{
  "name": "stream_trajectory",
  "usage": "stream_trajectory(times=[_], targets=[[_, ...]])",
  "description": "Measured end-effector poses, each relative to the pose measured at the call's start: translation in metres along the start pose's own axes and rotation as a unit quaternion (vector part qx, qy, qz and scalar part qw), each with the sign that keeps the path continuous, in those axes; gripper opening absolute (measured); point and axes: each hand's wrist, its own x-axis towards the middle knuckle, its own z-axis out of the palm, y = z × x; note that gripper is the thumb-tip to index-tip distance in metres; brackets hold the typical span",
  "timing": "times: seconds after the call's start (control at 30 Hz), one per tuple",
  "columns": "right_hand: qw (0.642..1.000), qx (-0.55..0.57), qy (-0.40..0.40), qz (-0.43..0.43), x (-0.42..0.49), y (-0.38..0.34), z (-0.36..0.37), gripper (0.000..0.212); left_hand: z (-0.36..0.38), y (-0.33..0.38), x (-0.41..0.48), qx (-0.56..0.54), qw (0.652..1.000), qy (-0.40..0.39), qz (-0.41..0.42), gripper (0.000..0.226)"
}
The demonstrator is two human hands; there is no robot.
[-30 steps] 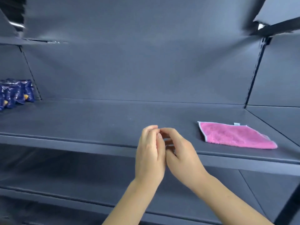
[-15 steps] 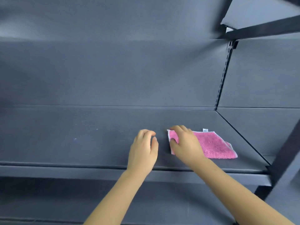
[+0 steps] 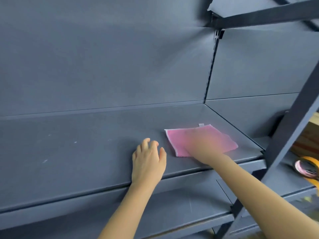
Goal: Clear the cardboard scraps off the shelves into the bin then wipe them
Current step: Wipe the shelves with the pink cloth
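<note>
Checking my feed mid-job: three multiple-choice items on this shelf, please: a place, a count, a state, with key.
1. Where does the pink fabric cloth lie?
A) on the dark grey metal shelf, near its right end
B) on the shelf below
C) hung on the upright

2. How many hands touch the cloth?
A) none
B) one
C) two

3. What is the left hand doing?
A) gripping the cloth
B) holding a cardboard scrap
C) resting on the shelf, holding nothing

Key: 1 A, it lies flat by the shelf's right end; 2 B, only the blurred right hand lies on it; 3 C, its loosely curled fingers touch bare shelf.
</note>
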Motion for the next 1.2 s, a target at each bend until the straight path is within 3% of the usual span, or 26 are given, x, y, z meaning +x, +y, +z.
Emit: stream_trajectory(times=[0.43,0.6,0.73,0.8,0.97,1.2], targets=[[0.999,0.0,0.043,-0.011,0.001,0.003,0.01,0.055,-0.006,0.001,-0.003,-0.041,0.999,0.001,-0.012,0.031],[0.998,0.006,0.054,-0.017,0.001,0.004,0.013,0.088,-0.005,-0.001,-0.003,-0.047,0.999,0.006,-0.016,0.032],[0.998,0.001,0.059,-0.019,0.001,0.004,0.013,0.101,-0.006,-0.002,-0.006,-0.077,0.996,0.019,-0.025,0.03],[0.998,0.006,0.06,-0.02,0.0,0.004,0.013,0.097,-0.007,-0.002,-0.008,-0.081,0.996,0.022,-0.023,0.03],[0.998,0.008,0.054,-0.016,-0.004,0.004,0.009,0.055,-0.008,-0.002,-0.01,-0.08,0.996,0.023,-0.02,0.029],[0.998,0.019,0.049,-0.016,-0.004,0.003,0.007,0.075,-0.004,0.0,-0.008,-0.031,0.999,0.013,-0.004,0.031]])
